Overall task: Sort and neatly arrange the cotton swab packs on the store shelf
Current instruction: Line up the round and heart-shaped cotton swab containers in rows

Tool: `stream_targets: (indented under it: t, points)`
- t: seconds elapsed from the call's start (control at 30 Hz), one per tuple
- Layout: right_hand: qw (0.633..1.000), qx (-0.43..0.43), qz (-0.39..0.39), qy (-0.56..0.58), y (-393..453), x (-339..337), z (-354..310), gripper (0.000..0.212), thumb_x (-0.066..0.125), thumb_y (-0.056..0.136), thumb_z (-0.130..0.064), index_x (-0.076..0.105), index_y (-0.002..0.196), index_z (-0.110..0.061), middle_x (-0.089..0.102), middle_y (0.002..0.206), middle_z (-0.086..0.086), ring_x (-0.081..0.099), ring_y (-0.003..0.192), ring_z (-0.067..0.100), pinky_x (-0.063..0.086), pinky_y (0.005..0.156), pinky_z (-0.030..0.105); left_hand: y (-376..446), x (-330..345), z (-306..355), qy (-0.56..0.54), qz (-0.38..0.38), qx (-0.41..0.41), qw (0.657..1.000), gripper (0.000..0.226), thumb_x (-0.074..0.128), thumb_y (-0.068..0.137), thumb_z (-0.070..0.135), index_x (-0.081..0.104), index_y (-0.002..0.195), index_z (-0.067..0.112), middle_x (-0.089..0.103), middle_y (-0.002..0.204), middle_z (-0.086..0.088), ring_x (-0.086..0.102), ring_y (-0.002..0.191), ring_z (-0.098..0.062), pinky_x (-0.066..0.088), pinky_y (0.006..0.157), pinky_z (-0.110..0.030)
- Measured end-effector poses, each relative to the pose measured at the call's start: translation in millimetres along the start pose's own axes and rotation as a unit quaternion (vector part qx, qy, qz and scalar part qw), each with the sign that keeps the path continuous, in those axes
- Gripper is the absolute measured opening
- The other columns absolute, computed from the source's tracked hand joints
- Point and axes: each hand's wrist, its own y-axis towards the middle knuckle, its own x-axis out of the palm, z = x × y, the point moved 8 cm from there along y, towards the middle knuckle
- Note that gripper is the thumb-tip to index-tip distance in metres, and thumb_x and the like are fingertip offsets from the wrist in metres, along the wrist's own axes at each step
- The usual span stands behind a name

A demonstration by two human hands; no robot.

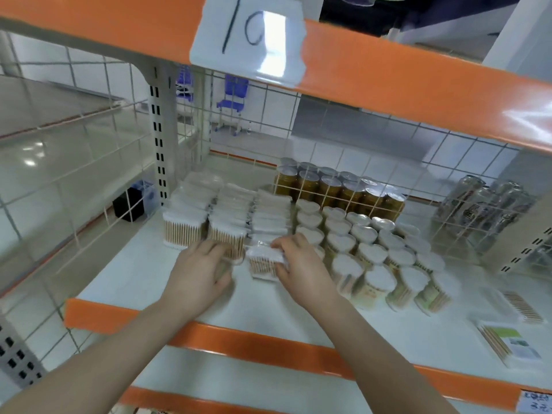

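On the white shelf (143, 273) three rows of clear-wrapped cotton swab packs (230, 210) with wooden sticks run back from the front. My right hand (298, 264) grips the front pack (264, 264) of the right-hand row, fingers curled over its top and side. My left hand (200, 270) rests with straight fingers against the front pack of the middle row (228, 234). To the right stand several round tubs of swabs (370, 255) with white tops, in rows.
Behind the tubs stand amber jars (337, 186) and, at the far right, clear glass jars (484, 201) behind wire mesh. Flat swab packets (507, 342) lie at the front right. An orange shelf edge (239, 339) runs along the front; an upper shelf (388, 79) hangs overhead.
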Motion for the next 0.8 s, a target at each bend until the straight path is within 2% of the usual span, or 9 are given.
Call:
stream_targets:
  t: [0.13, 0.2, 0.27, 0.33, 0.43, 0.53, 0.6, 0.7, 0.8]
  points:
    - [1.0, -0.001, -0.002, -0.026, 6, 16, -1, 0.037, 0.049, 0.092, -0.011, 0.048, 0.128, -0.015, 0.042, 0.13, 0.005, 0.047, 0.113, 0.02, 0.039, 0.084, 0.028, 8, 7, 0, -0.002, 0.003, 0.067, 0.998, 0.049, 0.046, 0.073, 0.038, 0.063, 0.111, 0.013, 0.064, 0.101, -0.004, 0.055, 0.092, -0.022, 0.039, 0.085, -0.029]
    - [0.998, -0.006, 0.007, -0.06, 7, 20, 0, 0.034, 0.052, 0.09, -0.011, 0.053, 0.123, -0.012, 0.047, 0.126, 0.007, 0.05, 0.109, 0.024, 0.044, 0.082, 0.033, 11, 14, -1, -0.008, 0.001, 0.087, 0.996, 0.048, 0.047, 0.074, 0.038, 0.062, 0.114, 0.016, 0.064, 0.105, -0.002, 0.055, 0.097, -0.022, 0.042, 0.087, -0.032]
    - [0.993, -0.032, 0.041, -0.107, 9, 18, -1, 0.031, 0.066, 0.077, -0.007, 0.063, 0.108, -0.009, 0.058, 0.109, 0.009, 0.058, 0.095, 0.029, 0.05, 0.071, 0.037, 15, 18, 1, -0.006, -0.001, 0.111, 0.994, 0.047, 0.05, 0.074, 0.037, 0.06, 0.116, 0.019, 0.064, 0.109, -0.001, 0.056, 0.101, -0.022, 0.048, 0.087, -0.038]
    - [0.986, -0.045, 0.078, -0.14, 11, 14, 1, 0.034, 0.08, 0.056, -0.007, 0.069, 0.088, -0.013, 0.063, 0.089, 0.006, 0.063, 0.078, 0.026, 0.051, 0.061, 0.031, 18, 19, 7, 0.006, 0.007, 0.136, 0.991, 0.046, 0.048, 0.074, 0.034, 0.065, 0.112, 0.017, 0.065, 0.111, -0.001, 0.052, 0.105, -0.021, 0.048, 0.088, -0.039]
    - [0.98, -0.045, 0.093, -0.171, 13, 9, 1, 0.035, 0.085, 0.046, -0.013, 0.069, 0.076, -0.019, 0.064, 0.082, 0.0, 0.063, 0.072, 0.02, 0.048, 0.059, 0.023, 23, 17, 15, 0.013, 0.028, 0.165, 0.986, 0.043, 0.044, 0.073, 0.032, 0.07, 0.103, 0.015, 0.068, 0.106, -0.002, 0.045, 0.106, -0.02, 0.051, 0.085, -0.04]
    - [0.98, -0.04, 0.087, -0.172, 15, 9, 6, 0.033, 0.085, 0.047, -0.013, 0.068, 0.074, -0.018, 0.063, 0.081, 0.0, 0.062, 0.072, 0.02, 0.049, 0.059, 0.025, 27, 18, 18, 0.009, 0.045, 0.182, 0.982, 0.033, 0.064, 0.07, 0.029, 0.07, 0.098, 0.014, 0.068, 0.106, -0.005, 0.049, 0.107, -0.021, 0.052, 0.084, -0.039]
    - [0.981, -0.041, 0.09, -0.167, 16, 9, 10, 0.034, 0.084, 0.046, -0.009, 0.067, 0.075, -0.016, 0.063, 0.081, 0.002, 0.061, 0.071, 0.022, 0.05, 0.06, 0.025, 30, 24, 19, 0.006, 0.029, 0.177, 0.984, 0.049, 0.087, 0.051, 0.025, 0.07, 0.096, 0.011, 0.069, 0.105, -0.007, 0.06, 0.103, -0.026, 0.043, 0.091, -0.034]
    - [0.982, -0.034, 0.092, -0.159, 17, 10, 14, 0.035, 0.081, 0.049, -0.005, 0.066, 0.079, -0.015, 0.064, 0.083, 0.002, 0.062, 0.072, 0.023, 0.051, 0.061, 0.026, 33, 28, 21, 0.001, 0.024, 0.16, 0.987, 0.06, 0.092, 0.041, 0.024, 0.07, 0.094, 0.009, 0.069, 0.102, -0.008, 0.067, 0.097, -0.027, 0.049, 0.087, -0.032]
    - [0.984, -0.019, 0.1, -0.149, 19, 9, 18, 0.035, 0.08, 0.051, -0.002, 0.066, 0.081, -0.014, 0.066, 0.081, 0.003, 0.064, 0.071, 0.024, 0.052, 0.057, 0.029, 37, 30, 22, -0.008, 0.027, 0.159, 0.987, 0.059, 0.093, 0.039, 0.017, 0.069, 0.092, 0.008, 0.07, 0.1, -0.01, 0.067, 0.095, -0.029, 0.053, 0.078, -0.043]
